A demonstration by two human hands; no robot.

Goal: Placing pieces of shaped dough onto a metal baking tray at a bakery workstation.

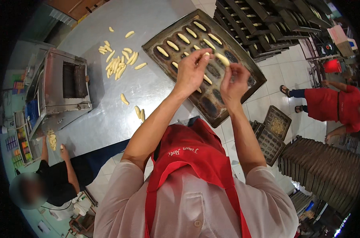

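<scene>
Over a dark baking tray [153, 44] with oval hollows, both of my hands are raised. My left hand [191, 73] is closed in a pinch, with a small pale bit at its fingertips that I cannot make out clearly. My right hand [234, 84], slightly blurred, pinches the lower end of a pale, finger-shaped dough piece [222, 59]. Similar dough pieces lie in several hollows, such as the dough piece [183, 38] in the far part of the tray; my hands hide some of the others. Several hollows on the right side hold no dough.
A metal table [104, 103] carries a loose pile of dough pieces [119, 67] left of the tray. A metal machine [65, 83] stands further left, with a co-worker [59, 178] handling dough beside it. Stacked trays [323, 170] and a person in red [331, 103] are at right.
</scene>
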